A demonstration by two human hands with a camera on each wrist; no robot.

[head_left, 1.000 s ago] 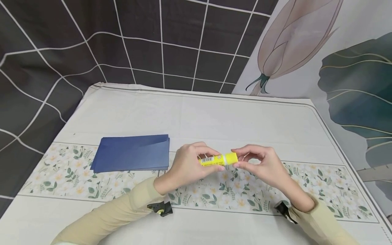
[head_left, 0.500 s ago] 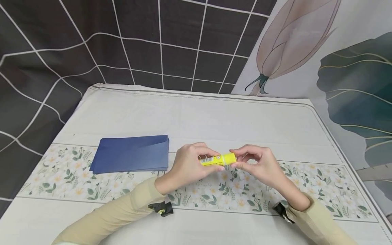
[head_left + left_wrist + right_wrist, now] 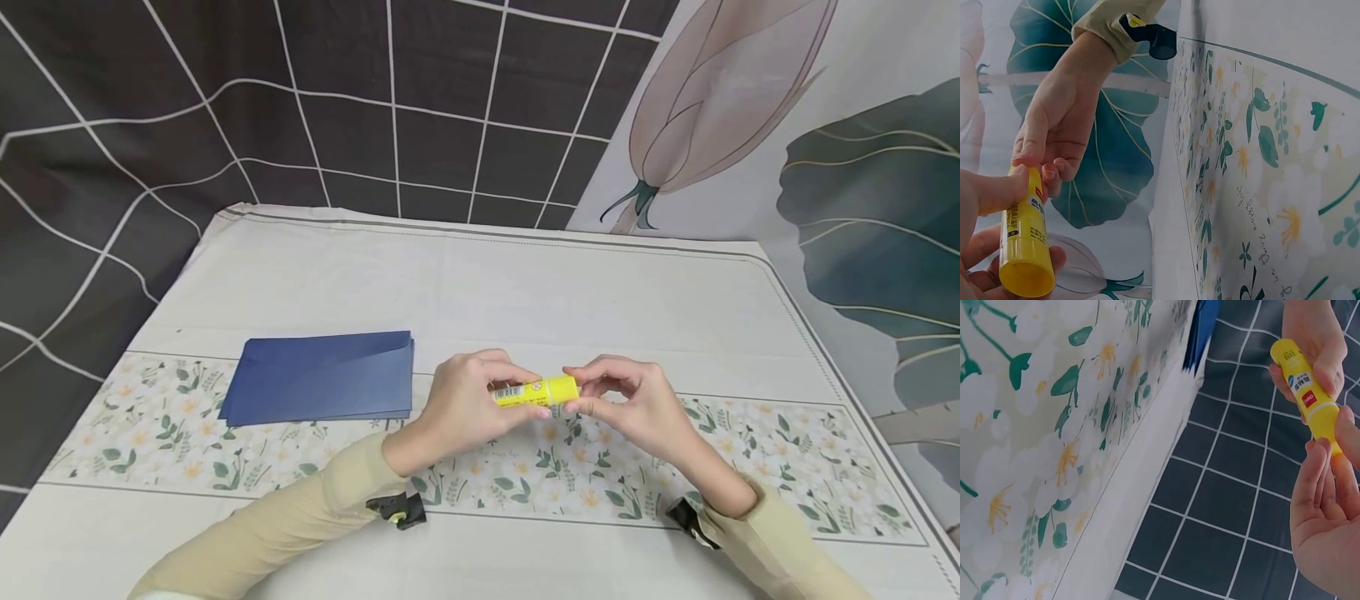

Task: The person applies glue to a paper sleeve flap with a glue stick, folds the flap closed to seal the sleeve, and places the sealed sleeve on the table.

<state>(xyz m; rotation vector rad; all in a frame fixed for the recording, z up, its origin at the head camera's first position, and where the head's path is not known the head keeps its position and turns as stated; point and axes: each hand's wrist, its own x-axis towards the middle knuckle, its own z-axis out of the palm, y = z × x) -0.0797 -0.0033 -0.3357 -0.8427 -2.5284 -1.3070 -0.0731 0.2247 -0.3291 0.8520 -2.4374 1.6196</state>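
A yellow glue stick is held level above the table, between both hands. My left hand grips its barrel, thumb along the near side and fingers on the far side. At the other end, my right hand pinches the yellow cap between thumb and fingertips. A pale band shows where cap and barrel meet. In the left wrist view the barrel's round base points toward the camera. The right wrist view shows a red label on the barrel near the cap.
A small stack of dark blue envelopes lies to the left of the hands. Beneath everything is a white tablecloth with a floral band. Behind the table hangs a dark gridded curtain, with a flower-printed cloth at the right.
Both hands and the glue stick keep nearly the same place, apart from a very slight leftward shift of the right hand with the cap. The envelopes have not moved.
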